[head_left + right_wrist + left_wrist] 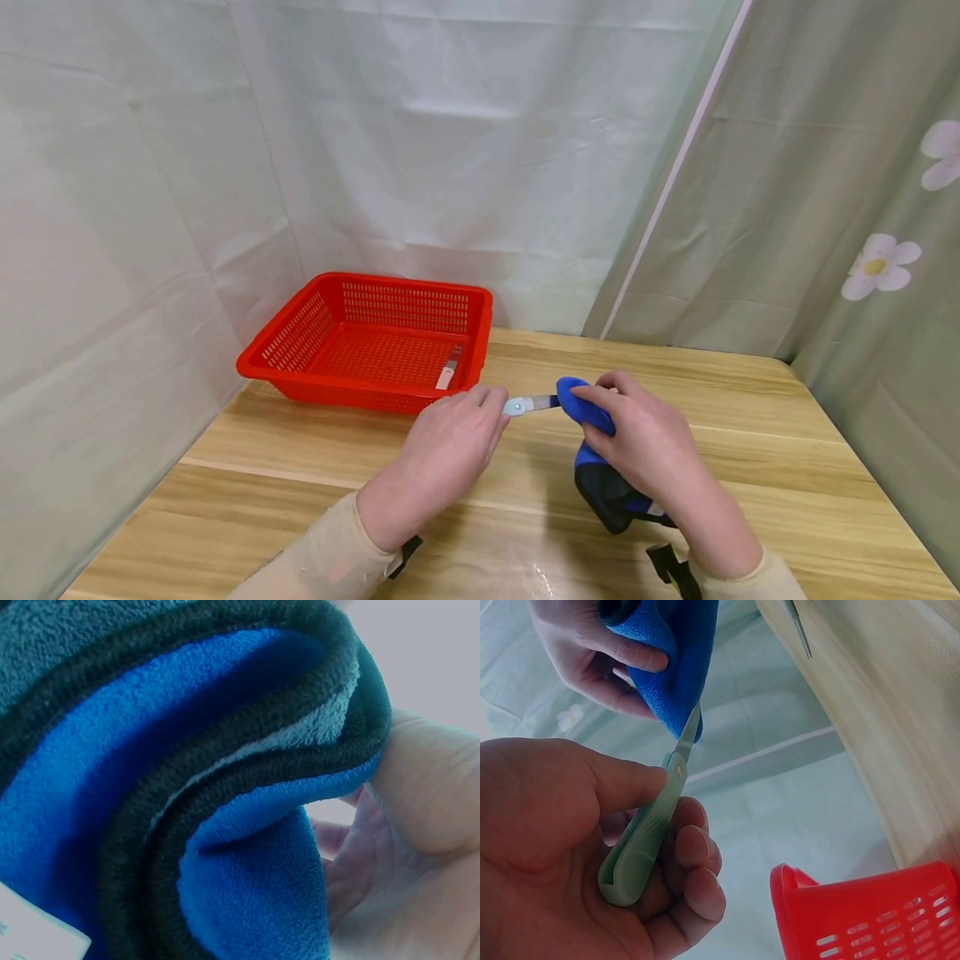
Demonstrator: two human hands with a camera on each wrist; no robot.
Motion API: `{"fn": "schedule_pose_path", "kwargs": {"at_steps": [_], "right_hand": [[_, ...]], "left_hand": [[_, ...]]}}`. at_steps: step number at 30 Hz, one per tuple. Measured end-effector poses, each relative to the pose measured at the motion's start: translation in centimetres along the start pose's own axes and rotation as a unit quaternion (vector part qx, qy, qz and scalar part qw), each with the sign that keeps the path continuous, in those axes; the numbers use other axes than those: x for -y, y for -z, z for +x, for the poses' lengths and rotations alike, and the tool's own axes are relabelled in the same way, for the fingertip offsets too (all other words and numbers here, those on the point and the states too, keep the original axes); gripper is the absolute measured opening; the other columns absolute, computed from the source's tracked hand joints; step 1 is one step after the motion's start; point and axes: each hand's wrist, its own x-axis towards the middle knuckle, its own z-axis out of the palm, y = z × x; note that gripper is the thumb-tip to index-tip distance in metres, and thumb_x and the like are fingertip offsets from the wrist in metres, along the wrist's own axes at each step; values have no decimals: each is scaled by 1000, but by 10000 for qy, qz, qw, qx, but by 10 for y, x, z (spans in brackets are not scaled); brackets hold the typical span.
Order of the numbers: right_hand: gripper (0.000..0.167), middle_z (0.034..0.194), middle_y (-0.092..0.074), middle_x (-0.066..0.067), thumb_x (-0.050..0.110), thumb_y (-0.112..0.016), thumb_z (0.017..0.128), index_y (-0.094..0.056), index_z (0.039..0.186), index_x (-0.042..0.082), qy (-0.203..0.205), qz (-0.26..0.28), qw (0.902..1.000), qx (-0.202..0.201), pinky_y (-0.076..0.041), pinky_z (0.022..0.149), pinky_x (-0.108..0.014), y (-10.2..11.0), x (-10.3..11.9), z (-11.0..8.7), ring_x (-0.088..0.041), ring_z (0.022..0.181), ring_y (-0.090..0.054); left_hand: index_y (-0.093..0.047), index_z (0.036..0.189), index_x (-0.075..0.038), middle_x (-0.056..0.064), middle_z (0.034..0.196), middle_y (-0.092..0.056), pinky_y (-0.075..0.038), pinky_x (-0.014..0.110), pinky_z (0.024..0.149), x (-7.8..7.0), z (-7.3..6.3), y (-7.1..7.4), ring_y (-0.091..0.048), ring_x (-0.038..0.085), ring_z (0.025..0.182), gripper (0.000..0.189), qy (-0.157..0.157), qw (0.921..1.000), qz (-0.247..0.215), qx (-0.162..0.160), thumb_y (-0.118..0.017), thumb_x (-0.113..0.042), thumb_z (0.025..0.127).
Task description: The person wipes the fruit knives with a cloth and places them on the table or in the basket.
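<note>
My left hand grips a folding knife by its pale green handle, thumb along one side and fingers curled beneath. Its blade is unfolded and points toward my right hand. A blue cloth with dark edging is pinched between the thumb and fingers of that right hand. One fold of the cloth wraps the blade's outer end, so the tip is hidden. The rest of the cloth hangs below the palm, and the right wrist view shows it bunched in layers with a white tag.
A red perforated basket stands at the back left of the wooden table. Inside, at its right side, lies another knife with a whitish handle. Pale curtains hang behind the table and along both sides.
</note>
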Motion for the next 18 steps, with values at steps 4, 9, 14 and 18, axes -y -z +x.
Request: {"fn": "schedule_pose_path", "kwargs": {"at_steps": [4,9,14,18], "right_hand": [[43,119,-69,-9,11,-90,87,-82,129,17,-79,24,10000,54,-59,63,-42,2,-4,0,-24,85,-72],[43,121,-68,-10,12,-89,88,-82,131,16,-189,40,9997,163,-60,66,-45,5,-8,0,-26,87,-72],[43,122,-68,-12,13,-89,89,-81,132,15,-260,37,9994,246,-60,67,-49,7,-11,-1,-29,89,-73],[42,122,-68,-12,13,-88,90,-81,131,16,-297,30,9993,204,-60,65,-49,10,-13,-1,-29,88,-74]], "left_hand": [[-61,106,-9,-1,84,-55,-40,22,53,0,0,1,-46,13,62,25,-12,10000,-2,-57,-82,-22,103],[-62,108,-8,0,85,-57,-41,22,53,1,0,1,-47,13,63,24,-14,10000,-28,-48,-81,-22,103],[-60,103,-8,-1,82,-54,-39,22,52,2,-1,0,-45,13,62,26,-104,9997,7,-241,-83,-21,102],[-58,100,-9,-2,79,-51,-37,22,51,3,-2,0,-43,12,60,28,-177,9990,79,-412,-84,-20,101]]}}
